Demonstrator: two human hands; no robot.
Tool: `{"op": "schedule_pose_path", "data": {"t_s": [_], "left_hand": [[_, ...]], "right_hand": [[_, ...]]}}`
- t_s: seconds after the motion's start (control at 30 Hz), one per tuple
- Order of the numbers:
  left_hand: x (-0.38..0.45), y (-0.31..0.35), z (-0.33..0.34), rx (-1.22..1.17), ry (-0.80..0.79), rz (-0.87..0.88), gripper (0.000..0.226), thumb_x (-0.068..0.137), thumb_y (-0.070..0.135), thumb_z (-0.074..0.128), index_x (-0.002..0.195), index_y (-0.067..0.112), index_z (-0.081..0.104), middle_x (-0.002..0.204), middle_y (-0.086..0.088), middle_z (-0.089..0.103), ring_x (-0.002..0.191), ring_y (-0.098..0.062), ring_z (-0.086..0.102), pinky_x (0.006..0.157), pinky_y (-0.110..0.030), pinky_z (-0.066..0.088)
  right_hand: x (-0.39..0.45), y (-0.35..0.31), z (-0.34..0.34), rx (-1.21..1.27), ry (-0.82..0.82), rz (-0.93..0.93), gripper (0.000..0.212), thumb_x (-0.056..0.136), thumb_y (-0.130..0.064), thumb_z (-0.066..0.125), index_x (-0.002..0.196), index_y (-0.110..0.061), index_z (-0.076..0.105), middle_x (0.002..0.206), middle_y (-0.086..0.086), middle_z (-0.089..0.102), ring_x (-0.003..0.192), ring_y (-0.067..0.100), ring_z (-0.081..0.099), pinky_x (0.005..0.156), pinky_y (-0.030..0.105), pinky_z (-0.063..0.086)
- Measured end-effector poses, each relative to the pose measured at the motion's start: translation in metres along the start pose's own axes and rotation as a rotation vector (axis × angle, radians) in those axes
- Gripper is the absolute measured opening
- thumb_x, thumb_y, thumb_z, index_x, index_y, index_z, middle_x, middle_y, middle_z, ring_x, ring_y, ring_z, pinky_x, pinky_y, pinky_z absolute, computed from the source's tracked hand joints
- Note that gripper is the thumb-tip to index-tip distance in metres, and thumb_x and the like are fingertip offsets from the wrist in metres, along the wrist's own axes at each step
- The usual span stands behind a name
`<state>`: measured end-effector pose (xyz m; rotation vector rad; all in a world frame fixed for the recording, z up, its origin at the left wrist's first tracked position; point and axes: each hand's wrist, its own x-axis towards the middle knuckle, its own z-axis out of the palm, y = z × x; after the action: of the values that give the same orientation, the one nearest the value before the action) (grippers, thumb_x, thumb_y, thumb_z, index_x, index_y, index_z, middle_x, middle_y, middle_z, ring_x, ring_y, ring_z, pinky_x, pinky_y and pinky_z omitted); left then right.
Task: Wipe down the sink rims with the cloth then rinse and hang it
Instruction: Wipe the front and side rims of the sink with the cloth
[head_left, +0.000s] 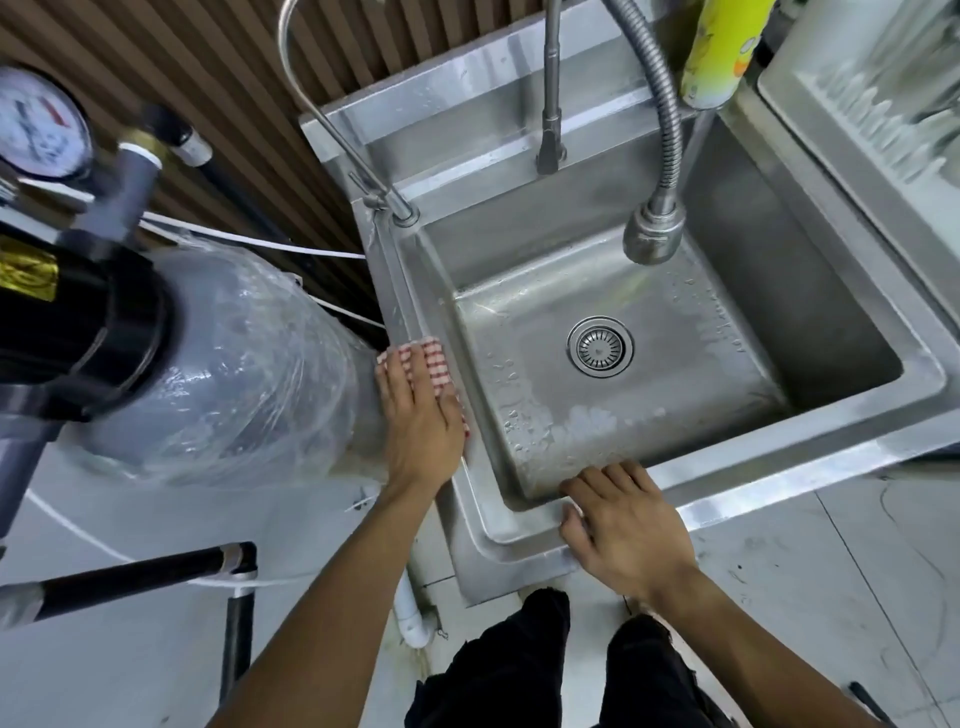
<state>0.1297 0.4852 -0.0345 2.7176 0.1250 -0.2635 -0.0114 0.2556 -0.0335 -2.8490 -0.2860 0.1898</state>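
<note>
A steel sink (779, 467) fills the middle of the view, its basin wet and with a round drain (600, 346) at the bottom. My left hand (422, 415) lies flat on a red-and-white striped cloth (435, 356), pressing it onto the sink's left rim. The cloth shows beyond my fingertips and along the side of my palm. My right hand (626, 530) rests on the front rim near the front left corner, fingers spread and curled over the inner edge, with nothing in it.
A flexible hose sprayer (652, 236) hangs over the basin, with a thin curved tap (402, 208) at the back left corner. A plastic-wrapped grey tank (218, 364) stands close against the left rim. A yellow-green bottle (719, 49) and a second basin (857, 114) are at the back right.
</note>
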Motion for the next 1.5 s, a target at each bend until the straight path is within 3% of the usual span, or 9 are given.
{"op": "schedule_pose_path", "data": {"t_s": [0.1, 0.2, 0.3, 0.4, 0.57, 0.9, 1.2, 1.4, 1.5], "left_hand": [[0.07, 0.006, -0.01, 0.062, 0.019, -0.006, 0.066, 0.106, 0.039, 0.026, 0.162, 0.012, 0.003, 0.17, -0.012, -0.008, 0.155, -0.033, -0.015, 0.127, -0.047, -0.003], [0.128, 0.012, -0.02, 0.141, 0.048, 0.03, 0.063, 0.106, 0.035, 0.025, 0.162, 0.01, 0.011, 0.17, -0.017, -0.002, 0.154, -0.041, -0.012, 0.126, -0.05, -0.005], [0.166, 0.019, -0.029, 0.199, 0.03, 0.02, 0.063, 0.106, 0.039, 0.02, 0.163, 0.015, 0.007, 0.171, -0.013, -0.004, 0.155, -0.037, -0.013, 0.126, -0.05, -0.004], [0.151, 0.025, -0.021, 0.222, 0.062, -0.01, 0.065, 0.104, 0.041, 0.017, 0.163, 0.016, 0.006, 0.171, -0.011, -0.005, 0.156, -0.034, -0.012, 0.126, -0.05, -0.004], [0.097, 0.015, -0.011, 0.246, 0.042, 0.119, 0.07, 0.1, 0.045, 0.012, 0.163, 0.015, 0.008, 0.171, -0.009, 0.004, 0.157, -0.029, -0.007, 0.127, -0.046, -0.003], [0.186, 0.03, -0.033, 0.306, 0.039, 0.035, 0.064, 0.105, 0.041, 0.016, 0.163, 0.017, 0.003, 0.172, -0.004, -0.003, 0.157, -0.028, -0.01, 0.127, -0.046, -0.003], [0.083, 0.023, -0.007, 0.181, 0.096, -0.027, 0.064, 0.104, 0.038, 0.022, 0.163, 0.018, 0.009, 0.171, -0.009, -0.001, 0.157, -0.029, -0.009, 0.126, -0.045, -0.002], [0.173, 0.031, -0.03, 0.242, 0.064, -0.055, 0.063, 0.104, 0.038, 0.022, 0.163, 0.021, 0.01, 0.171, -0.008, 0.002, 0.157, -0.031, -0.007, 0.126, -0.05, -0.001], [0.155, 0.031, -0.025, 0.299, 0.05, 0.02, 0.063, 0.104, 0.04, 0.02, 0.163, 0.021, 0.008, 0.172, -0.007, 0.002, 0.157, -0.03, -0.006, 0.127, -0.049, -0.002]], "right_hand": [[0.007, -0.016, -0.001, 0.058, -0.003, 0.056, 0.038, 0.099, -0.037, 0.04, 0.11, -0.018, 0.071, 0.098, 0.002, 0.067, 0.09, 0.027, 0.058, 0.097, 0.043, 0.045], [0.023, -0.058, 0.004, 0.241, -0.059, 0.026, 0.053, 0.104, -0.042, 0.034, 0.148, -0.016, 0.048, 0.137, 0.009, 0.059, 0.124, 0.031, 0.055, 0.114, 0.045, 0.037], [0.048, -0.094, 0.015, 0.337, -0.108, 0.014, 0.067, 0.108, -0.049, 0.026, 0.165, -0.019, 0.009, 0.171, 0.017, 0.013, 0.158, 0.031, 0.01, 0.129, 0.046, 0.012], [0.064, -0.101, 0.023, 0.201, -0.142, 0.0, 0.071, 0.109, -0.049, 0.021, 0.163, -0.014, -0.01, 0.17, 0.013, -0.019, 0.157, 0.028, -0.021, 0.129, 0.047, -0.002], [0.066, -0.096, 0.028, 0.127, -0.115, -0.066, 0.071, 0.109, -0.048, 0.025, 0.164, -0.006, 0.005, 0.172, 0.011, -0.003, 0.16, 0.026, -0.003, 0.128, 0.047, 0.017], [0.066, -0.092, 0.034, 0.121, -0.047, -0.094, 0.075, 0.108, -0.052, 0.033, 0.164, -0.007, 0.01, 0.173, 0.01, 0.001, 0.16, 0.023, -0.001, 0.128, 0.043, 0.019], [0.066, -0.093, 0.032, 0.136, -0.045, -0.083, 0.074, 0.107, -0.051, 0.035, 0.164, -0.007, 0.015, 0.173, 0.01, 0.006, 0.16, 0.025, 0.005, 0.127, 0.043, 0.024], [0.066, -0.092, 0.032, 0.152, -0.118, -0.095, 0.074, 0.109, -0.055, 0.022, 0.164, -0.01, 0.001, 0.173, 0.007, -0.009, 0.159, 0.022, -0.009, 0.129, 0.042, 0.01], [0.066, -0.09, 0.031, 0.175, -0.158, -0.094, 0.074, 0.109, -0.056, 0.018, 0.164, -0.011, -0.003, 0.172, 0.005, -0.015, 0.158, 0.021, -0.016, 0.129, 0.041, 0.006]]}}
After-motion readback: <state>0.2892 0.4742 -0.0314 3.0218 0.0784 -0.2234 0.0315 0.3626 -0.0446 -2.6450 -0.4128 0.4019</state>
